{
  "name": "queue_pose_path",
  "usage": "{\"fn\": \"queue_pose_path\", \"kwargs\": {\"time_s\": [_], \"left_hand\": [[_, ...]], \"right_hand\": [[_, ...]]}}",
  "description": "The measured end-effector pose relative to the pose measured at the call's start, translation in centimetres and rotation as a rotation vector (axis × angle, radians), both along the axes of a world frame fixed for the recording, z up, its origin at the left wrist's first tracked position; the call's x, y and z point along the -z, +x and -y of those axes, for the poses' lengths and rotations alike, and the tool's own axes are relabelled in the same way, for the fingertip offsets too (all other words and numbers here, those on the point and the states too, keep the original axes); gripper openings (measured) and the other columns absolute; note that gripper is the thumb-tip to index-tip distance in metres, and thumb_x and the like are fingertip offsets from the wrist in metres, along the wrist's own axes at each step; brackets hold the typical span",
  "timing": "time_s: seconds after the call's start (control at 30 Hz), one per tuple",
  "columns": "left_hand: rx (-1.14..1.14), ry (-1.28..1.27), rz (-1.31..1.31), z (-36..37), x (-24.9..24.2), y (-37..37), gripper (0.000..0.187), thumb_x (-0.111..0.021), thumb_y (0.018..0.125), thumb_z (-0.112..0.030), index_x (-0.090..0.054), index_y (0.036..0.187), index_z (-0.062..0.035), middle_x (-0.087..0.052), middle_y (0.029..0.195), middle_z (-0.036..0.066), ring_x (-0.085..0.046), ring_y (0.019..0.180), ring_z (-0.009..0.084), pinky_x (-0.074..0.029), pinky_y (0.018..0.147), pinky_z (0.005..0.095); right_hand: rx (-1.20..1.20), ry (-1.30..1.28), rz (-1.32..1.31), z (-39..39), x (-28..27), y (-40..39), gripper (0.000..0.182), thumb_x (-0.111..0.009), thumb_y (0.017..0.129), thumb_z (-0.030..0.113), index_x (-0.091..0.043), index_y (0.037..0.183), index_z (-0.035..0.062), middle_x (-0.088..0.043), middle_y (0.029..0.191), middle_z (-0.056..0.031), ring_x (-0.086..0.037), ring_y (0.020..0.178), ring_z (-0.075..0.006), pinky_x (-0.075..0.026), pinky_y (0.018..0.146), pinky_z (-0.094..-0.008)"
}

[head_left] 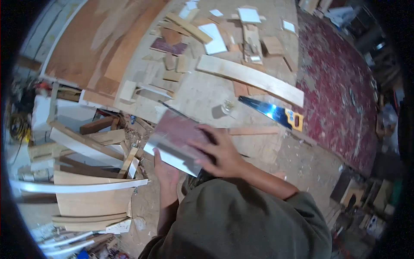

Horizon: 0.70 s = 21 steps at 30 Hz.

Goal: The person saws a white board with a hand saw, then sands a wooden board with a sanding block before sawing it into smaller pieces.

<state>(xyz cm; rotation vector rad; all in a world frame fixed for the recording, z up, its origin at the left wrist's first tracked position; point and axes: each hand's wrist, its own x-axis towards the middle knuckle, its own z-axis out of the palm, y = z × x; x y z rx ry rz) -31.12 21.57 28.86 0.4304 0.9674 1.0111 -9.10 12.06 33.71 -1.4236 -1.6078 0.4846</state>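
A rectangular board (pixel 174 129) with a worn maroon face and a white strip along its near edge is tilted in front of my body. My left hand (pixel 167 172) is closed on the near left edge, its thumb on the white strip and its other fingers hidden beneath. From the right, my right hand (pixel 222 151) grips the board with bent, separated fingers on the maroon face. A shadow falls across the board under this hand. Just beyond, on the worktable (pixel 198 97), stands a small clear glass jar (pixel 227 106).
A handsaw (pixel 271 112) with a yellow handle lies right of the jar, below a long pale plank (pixel 250 77). Wood offcuts (pixel 174 64) and white pieces cover the table's far part. Stacked timber (pixel 92 146) stands at left; a large maroon panel (pixel 334 86) lies at right.
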Motion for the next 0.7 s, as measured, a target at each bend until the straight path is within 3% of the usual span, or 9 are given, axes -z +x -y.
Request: {"fn": "queue_pose_path", "kwargs": {"time_s": [0.03,0.2,0.27,0.3,0.4,0.43,0.57,0.63,0.7], "left_hand": [[0.061,-0.026,0.029,0.6,-0.4,0.9,0.057,-0.039,0.109,-0.047,-0.041,0.150,-0.0079,-0.052,0.146,0.014,-0.051,0.134,0.0326,-0.040,0.114,0.0481],[0.112,0.053,0.407,0.3,0.7,0.5,0.069,-0.043,0.103,-0.061,-0.045,0.147,-0.0084,-0.054,0.144,0.014,-0.053,0.132,0.0325,-0.043,0.111,0.0481],[0.183,0.090,0.320,-0.8,1.1,0.0,0.070,-0.046,0.101,-0.063,-0.046,0.146,-0.0083,-0.056,0.142,0.014,-0.055,0.129,0.0325,-0.046,0.108,0.0475],[0.174,-0.003,0.090,-1.6,1.6,-0.1,0.065,-0.050,0.102,-0.058,-0.048,0.144,-0.0086,-0.058,0.139,0.014,-0.058,0.126,0.0313,-0.048,0.105,0.0467],[0.111,-0.147,-0.076,-4.0,2.4,-0.9,0.059,-0.054,0.102,-0.053,-0.051,0.142,-0.0090,-0.062,0.134,0.012,-0.061,0.121,0.0280,-0.053,0.096,0.0425],[0.020,-0.172,-0.062,-4.6,1.2,-0.1,0.049,-0.055,0.104,-0.039,-0.052,0.139,-0.0048,-0.062,0.132,0.012,-0.060,0.121,0.0296,-0.049,0.103,0.0462],[-0.001,-0.013,-0.165,-8.5,4.8,-2.1,0.047,-0.063,0.101,-0.029,-0.052,0.139,-0.0039,-0.062,0.128,0.010,-0.059,0.119,0.0276,-0.048,0.104,0.0462],[-0.011,-0.041,-0.128,-10.0,3.2,-0.6,0.048,-0.063,0.101,-0.030,-0.051,0.139,-0.0036,-0.061,0.129,0.010,-0.059,0.120,0.0276,-0.048,0.103,0.0459],[0.028,-0.081,-0.058,-11.5,3.1,-0.1,0.052,-0.065,0.100,-0.032,-0.050,0.140,-0.0030,-0.060,0.131,0.010,-0.059,0.120,0.0276,-0.048,0.103,0.0449]], "right_hand": [[-0.036,-0.028,0.003,-0.2,0.5,-1.1,0.050,-0.071,0.088,0.034,-0.066,0.136,0.0187,-0.042,0.152,-0.0177,-0.048,0.126,-0.0375,-0.037,0.108,-0.0499],[-0.034,-0.022,0.120,-2.3,2.1,-4.7,0.048,-0.072,0.086,0.037,-0.069,0.132,0.0234,-0.043,0.151,-0.0155,-0.047,0.125,-0.0373,-0.036,0.107,-0.0528],[-0.099,-0.031,0.182,-3.2,2.7,-5.5,0.047,-0.073,0.085,0.037,-0.070,0.129,0.0237,-0.044,0.151,-0.0147,-0.046,0.125,-0.0396,-0.035,0.107,-0.0548],[-0.123,-0.061,0.175,-3.5,2.6,-5.5,0.051,-0.075,0.083,0.037,-0.069,0.131,0.0231,-0.043,0.152,-0.0147,-0.045,0.127,-0.0403,-0.036,0.107,-0.0554],[-0.048,-0.050,0.096,-5.1,2.8,-5.1,0.056,-0.077,0.082,0.034,-0.066,0.136,0.0233,-0.042,0.153,-0.0148,-0.045,0.129,-0.0404,-0.037,0.107,-0.0544],[-0.053,-0.098,0.052,-5.8,2.9,-4.4,0.063,-0.077,0.084,0.034,-0.059,0.143,0.0200,-0.042,0.152,-0.0185,-0.044,0.133,-0.0434,-0.038,0.109,-0.0541],[0.000,-0.334,-0.110,-9.0,5.5,-3.3,0.079,-0.076,0.089,0.038,-0.041,0.156,0.0161,-0.039,0.154,-0.0240,-0.043,0.136,-0.0439,-0.036,0.113,-0.0519],[-0.144,-0.487,-0.440,-10.9,6.2,-2.9,0.097,-0.075,0.091,0.043,-0.019,0.163,0.0126,-0.043,0.150,-0.0303,-0.051,0.132,-0.0415,-0.040,0.111,-0.0471],[-0.221,-0.624,-0.494,-12.7,6.2,-3.4,0.100,-0.075,0.091,0.043,-0.013,0.164,0.0125,-0.047,0.146,-0.0317,-0.057,0.125,-0.0394,-0.043,0.107,-0.0450]]}}
